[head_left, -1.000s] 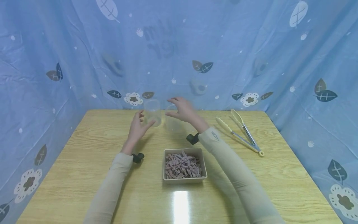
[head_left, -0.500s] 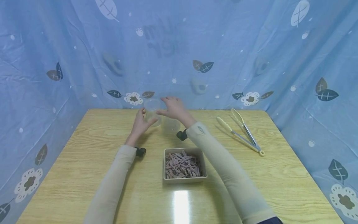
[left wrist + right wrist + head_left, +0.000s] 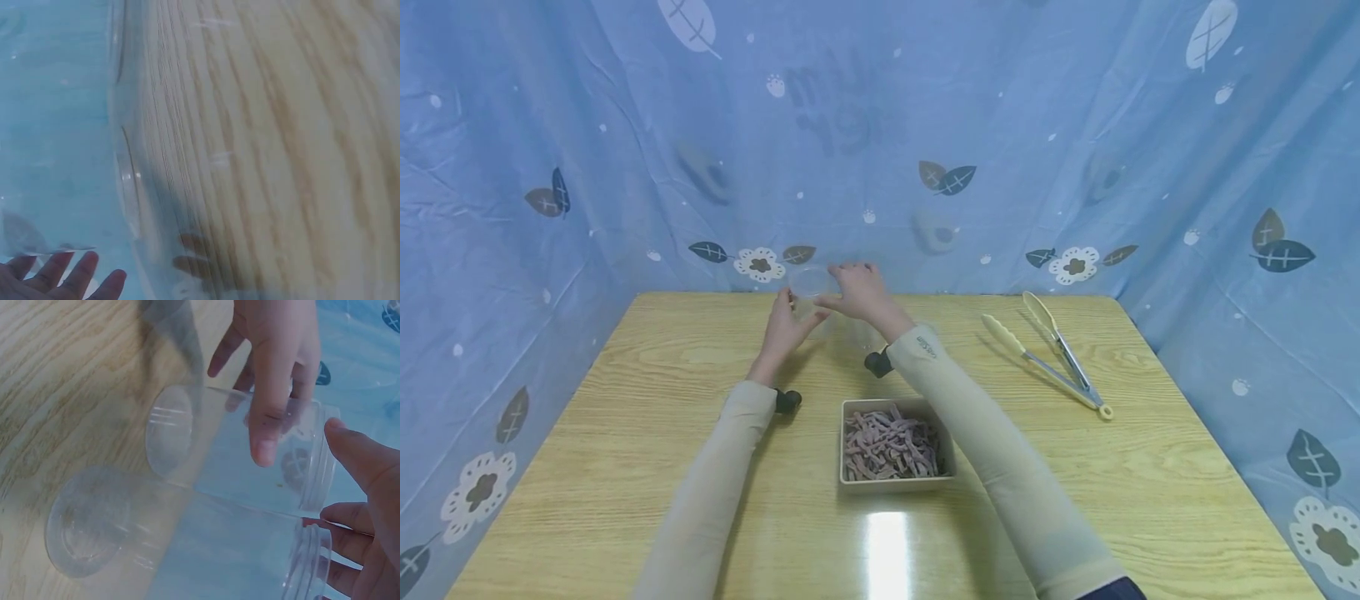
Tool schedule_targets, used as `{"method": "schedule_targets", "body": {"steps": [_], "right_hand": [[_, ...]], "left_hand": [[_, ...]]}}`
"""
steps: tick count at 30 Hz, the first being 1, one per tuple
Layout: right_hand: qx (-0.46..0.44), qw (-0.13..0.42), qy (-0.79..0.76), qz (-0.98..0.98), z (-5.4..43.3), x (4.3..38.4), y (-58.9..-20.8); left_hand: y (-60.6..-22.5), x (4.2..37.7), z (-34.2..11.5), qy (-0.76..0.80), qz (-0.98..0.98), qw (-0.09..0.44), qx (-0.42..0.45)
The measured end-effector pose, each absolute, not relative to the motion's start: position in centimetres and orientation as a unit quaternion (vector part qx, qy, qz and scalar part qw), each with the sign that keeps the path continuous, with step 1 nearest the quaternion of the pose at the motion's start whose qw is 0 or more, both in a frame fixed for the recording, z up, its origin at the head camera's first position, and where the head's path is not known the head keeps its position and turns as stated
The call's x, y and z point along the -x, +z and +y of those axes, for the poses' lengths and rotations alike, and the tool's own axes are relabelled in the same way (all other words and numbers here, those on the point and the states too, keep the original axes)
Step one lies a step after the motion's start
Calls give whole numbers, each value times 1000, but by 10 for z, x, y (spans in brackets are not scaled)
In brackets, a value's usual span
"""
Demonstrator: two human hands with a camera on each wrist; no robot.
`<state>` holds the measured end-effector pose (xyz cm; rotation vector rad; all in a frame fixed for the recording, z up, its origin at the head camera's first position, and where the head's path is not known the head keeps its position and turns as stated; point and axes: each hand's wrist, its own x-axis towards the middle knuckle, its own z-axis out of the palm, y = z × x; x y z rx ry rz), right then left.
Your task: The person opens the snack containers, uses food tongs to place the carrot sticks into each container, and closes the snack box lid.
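Two clear plastic jars with threaded mouths stand side by side near the back of the table. My left hand (image 3: 782, 333) holds the left jar (image 3: 808, 282), its thumb across the front, as the right wrist view shows. At that jar's rim, the thumb and fingers of my right hand (image 3: 861, 296) span the mouth. The right jar (image 3: 867, 336) is partly hidden under the right hand; in the right wrist view this jar (image 3: 206, 550) is the nearer one. The left wrist view looks through clear plastic, with left fingers (image 3: 78, 275) at its lower corner.
A beige rectangular tub (image 3: 895, 483) full of pale purple strips sits in front, partly beneath the right sleeve. Tongs (image 3: 1067, 375) with cream tips lie spread on the right of the wooden table (image 3: 625, 450). A blue patterned curtain (image 3: 880, 150) hangs behind and at the sides.
My right hand has moved left from above the right jar to the left jar's rim. My left hand has closed in around the left jar. Tub and tongs stay put.
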<state>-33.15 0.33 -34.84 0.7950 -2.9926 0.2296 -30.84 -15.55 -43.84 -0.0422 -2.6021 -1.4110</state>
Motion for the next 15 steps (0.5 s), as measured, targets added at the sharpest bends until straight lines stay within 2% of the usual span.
{"method": "schedule_targets", "body": {"steps": [6,15], "right_hand": [[-255,25,62,-964,1,332,-351],[-265,39,68,-961,2,330,-354]], "left_hand": [[-433,304,-152,-492,-868,73,-6],[-432,298,-151,-499,-862,85,-20]]}}
